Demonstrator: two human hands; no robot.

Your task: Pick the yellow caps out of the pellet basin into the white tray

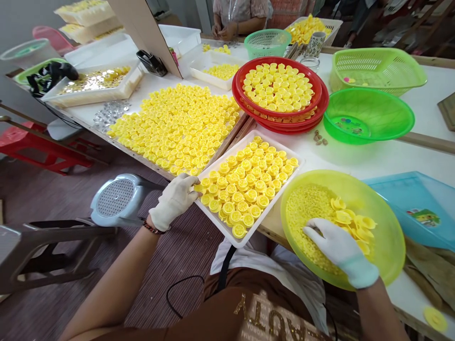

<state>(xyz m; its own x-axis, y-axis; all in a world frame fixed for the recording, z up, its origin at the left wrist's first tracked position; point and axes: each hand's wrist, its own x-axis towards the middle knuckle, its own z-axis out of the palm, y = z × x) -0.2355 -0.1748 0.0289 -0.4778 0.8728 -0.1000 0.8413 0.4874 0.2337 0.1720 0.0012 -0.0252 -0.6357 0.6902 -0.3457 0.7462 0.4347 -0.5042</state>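
Note:
My left hand (177, 199), in a white glove, is at the left rim of a white tray (227, 233). Its thumb and fingertips pinch a small yellow plastic cup (198, 188). Rows of round yellow plastic pieces (242, 207) with patterned faces fill that tray. My right hand (332, 246), also gloved, reaches into a translucent yellow bowl (393, 237). Its fingers curl together over small yellow beads (309, 213); what they hold, if anything, is hidden. Several larger yellow cup-shaped pieces (350, 220) lie in the bowl beyond the hand.
Many yellow cups (177, 128) cover the table to the left. Stacked red trays (237, 87) stand behind the white tray. A green basin (369, 116), a green basket (378, 71) and a blue tray (419, 203) lie right. Across the table sits another person (241, 16). A stool (115, 199) stands left.

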